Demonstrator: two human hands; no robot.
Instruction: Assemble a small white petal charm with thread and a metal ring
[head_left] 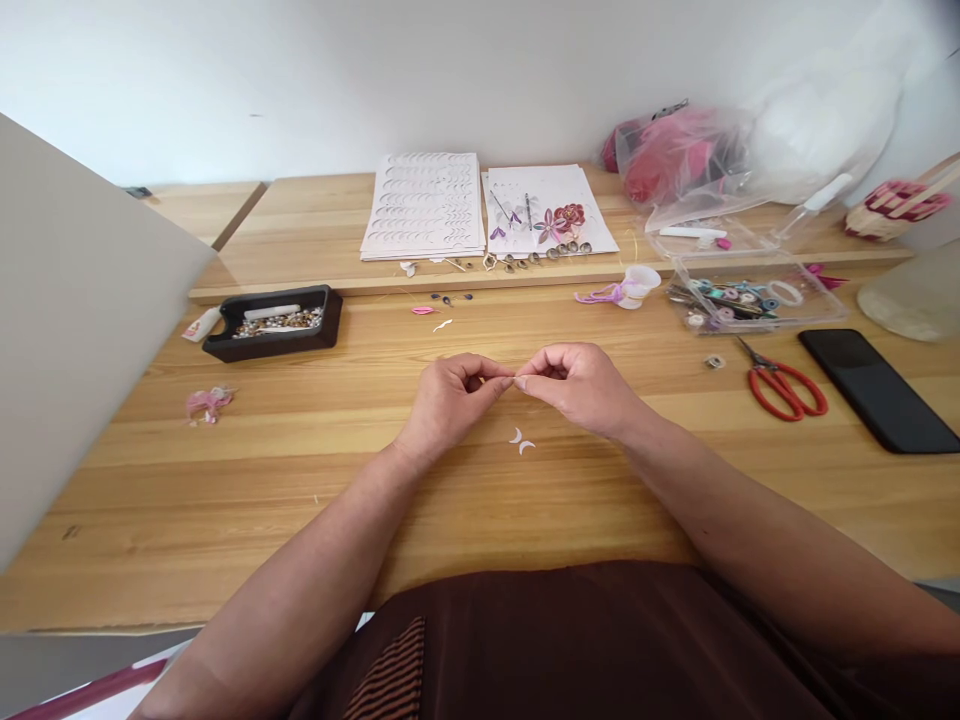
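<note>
My left hand and my right hand meet fingertip to fingertip above the middle of the wooden table. Both pinch a tiny pale piece between thumb and forefinger; it is too small to tell what it is. Two small white crescent paper pieces lie on the table just below my hands.
A black tray of small beads sits at the left. White cut-out sheets and a paper flower picture lie at the back. Red scissors, a black phone and a clear box of bits are at the right. A grey board stands at the far left.
</note>
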